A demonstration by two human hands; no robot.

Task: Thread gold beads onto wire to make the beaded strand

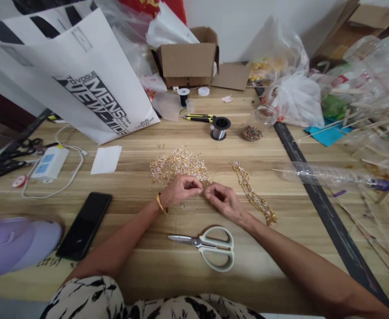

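My left hand (182, 189) and my right hand (225, 201) meet fingertip to fingertip, both pinched closed; whatever is between the fingers is too small to make out. Just beyond the left hand lies a loose pile of small gold and silver pieces (177, 164). A short bit of fine chain (186, 206) rests on the table below the left hand. To the right of my right hand lies a bundle of gold and silver chains (252, 195). Nearer to me, scissors with pale handles (207, 246) lie flat, blades pointing left.
A phone (84, 226) and a white power strip (50, 163) lie left, below a large paper bag (91, 79). Behind the pile are a wire spool (219, 128), a cutter knife (197, 118) and a jar of beads (257, 126). A plastic bottle (333, 175) and thin sticks crowd the right.
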